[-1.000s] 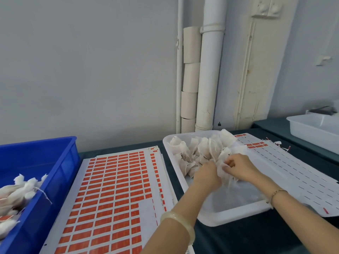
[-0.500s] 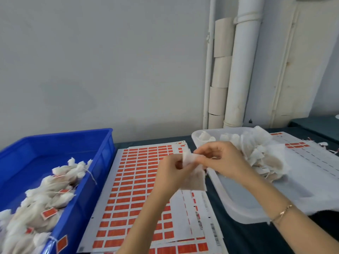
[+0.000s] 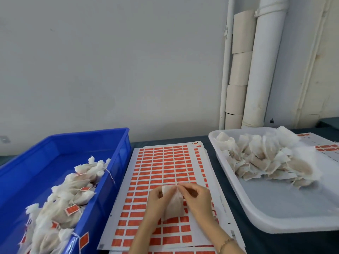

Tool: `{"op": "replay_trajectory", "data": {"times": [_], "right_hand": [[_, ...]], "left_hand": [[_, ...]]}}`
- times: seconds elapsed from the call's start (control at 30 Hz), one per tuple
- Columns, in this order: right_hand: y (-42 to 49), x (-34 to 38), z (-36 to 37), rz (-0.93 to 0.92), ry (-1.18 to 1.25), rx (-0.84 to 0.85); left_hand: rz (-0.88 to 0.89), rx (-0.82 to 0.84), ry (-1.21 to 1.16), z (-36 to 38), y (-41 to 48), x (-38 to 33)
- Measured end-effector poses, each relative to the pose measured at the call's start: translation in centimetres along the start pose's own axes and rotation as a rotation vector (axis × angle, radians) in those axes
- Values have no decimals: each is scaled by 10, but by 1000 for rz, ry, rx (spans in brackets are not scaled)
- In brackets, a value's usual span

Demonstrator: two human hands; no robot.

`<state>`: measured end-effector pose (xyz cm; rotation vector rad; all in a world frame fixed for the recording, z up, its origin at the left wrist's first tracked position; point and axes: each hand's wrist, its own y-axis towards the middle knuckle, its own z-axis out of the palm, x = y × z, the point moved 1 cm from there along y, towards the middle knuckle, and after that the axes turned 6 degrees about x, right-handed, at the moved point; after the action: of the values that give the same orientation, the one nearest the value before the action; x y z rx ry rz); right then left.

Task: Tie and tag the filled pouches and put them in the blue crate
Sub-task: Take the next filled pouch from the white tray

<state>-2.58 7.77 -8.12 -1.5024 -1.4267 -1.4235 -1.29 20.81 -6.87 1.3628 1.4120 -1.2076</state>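
One pouch (image 3: 173,203) lowered, two hands (image 3: 156,199) (image 3: 197,198) pinching

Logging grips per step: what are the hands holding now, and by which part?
The left hand and the right hand both pinch one filled pouch at its top edge, over the tag sheet.

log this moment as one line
left hand: grips pouch | right hand: pinches pouch top | pouch: above tag sheet | blue crate: holds tagged pouches | white tray: untied pouches

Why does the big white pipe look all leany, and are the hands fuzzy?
Head view: the wide-angle lens probably tilts the pipe near the edge. Head view: left hand and right hand on the pouch look slightly soft; light is even, shadows faint.
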Motion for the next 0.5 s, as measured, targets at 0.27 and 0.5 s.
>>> {"op": "replay_trajectory", "data": {"times": [0.27,0.5], "right_hand": [[0,-8,-2,-33,-81,86],[-1,-5,-6,-128,-179,97]], "left_hand": [[45,-14,-140,-4,3,15],[137,26,-84,1,6,19]]}}
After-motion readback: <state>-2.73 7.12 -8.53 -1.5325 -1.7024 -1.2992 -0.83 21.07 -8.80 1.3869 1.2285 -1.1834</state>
